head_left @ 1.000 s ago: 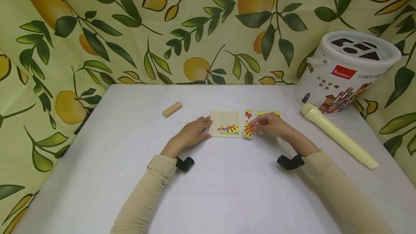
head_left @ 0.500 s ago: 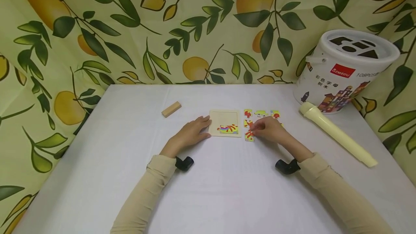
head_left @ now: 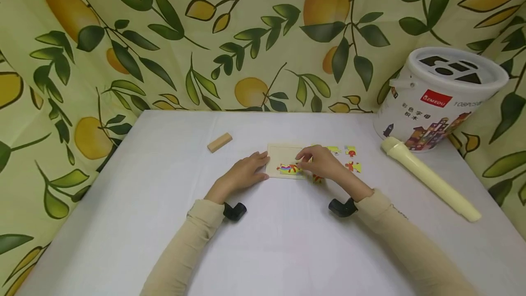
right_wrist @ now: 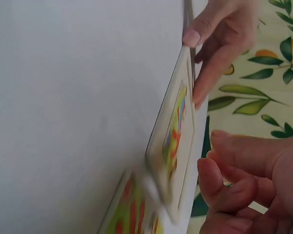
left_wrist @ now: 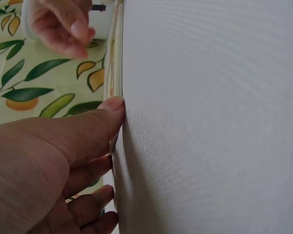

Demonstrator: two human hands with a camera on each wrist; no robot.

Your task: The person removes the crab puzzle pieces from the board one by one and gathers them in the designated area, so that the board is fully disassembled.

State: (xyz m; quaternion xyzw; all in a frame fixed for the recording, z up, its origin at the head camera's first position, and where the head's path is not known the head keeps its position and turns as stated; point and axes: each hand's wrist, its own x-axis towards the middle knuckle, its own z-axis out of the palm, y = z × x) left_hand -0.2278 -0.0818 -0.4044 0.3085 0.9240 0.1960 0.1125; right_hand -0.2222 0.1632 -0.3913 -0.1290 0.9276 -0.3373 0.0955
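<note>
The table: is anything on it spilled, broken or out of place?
I see nothing spilled or broken. Mildly odd is the plain wooden block, lying alone at a slant left of the puzzle board, while the brightly printed loose puzzle pieces lie to the right.

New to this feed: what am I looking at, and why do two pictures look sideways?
No machine here, just a person working bare-handed. The wide picture comes from a head camera looking down at a white table; the sideways ones come from a camera on each wrist, tilted with it. The left hand touches the left edge of a puzzle tray with some picture pieces in it. The right hand is over the tray's right side; I can't tell whether it holds anything. Right of the tray: loose pieces, a cream stick, a white bucket. Left: a wooden block.
</note>
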